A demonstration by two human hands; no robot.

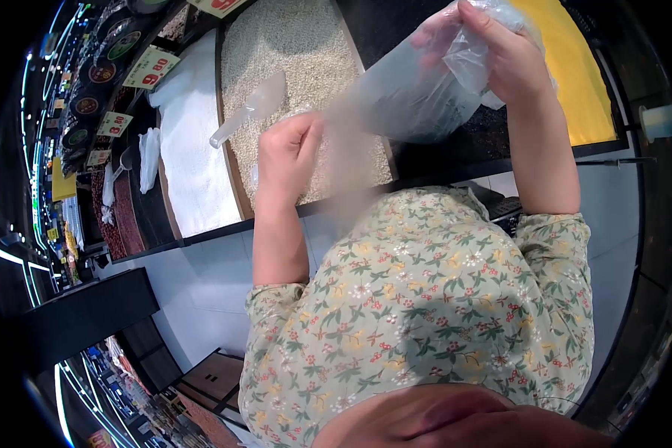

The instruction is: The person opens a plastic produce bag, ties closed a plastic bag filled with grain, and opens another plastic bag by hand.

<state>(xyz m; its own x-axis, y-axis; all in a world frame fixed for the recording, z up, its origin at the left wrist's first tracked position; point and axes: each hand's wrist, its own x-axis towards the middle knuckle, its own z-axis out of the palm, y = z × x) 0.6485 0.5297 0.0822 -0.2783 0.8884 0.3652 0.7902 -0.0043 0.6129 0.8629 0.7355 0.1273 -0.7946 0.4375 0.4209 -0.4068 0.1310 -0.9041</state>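
My right hand (504, 56) is closed on a crumpled clear plastic bag (425, 93), with the thumb on top. The bag stretches left over a bin of black contents and the grain bin, and its left end is smeared by motion. At that blurred end my left hand (287, 153) forms a fist that appears to pinch the bag. The exact grip is hidden by the fingers and the blur. Beneath my left hand lies pale grain (299, 48) in a bin. A clear plastic scoop (257, 104) rests on the grain.
Left of the grain is a bin of white powder or fine grain (194, 142), then darker bins with a white plastic bag (149, 160). Yellow grain (575, 75) fills a bin at right. Price cards (153, 67) and round-labelled jars (104, 71) line the shelf behind.
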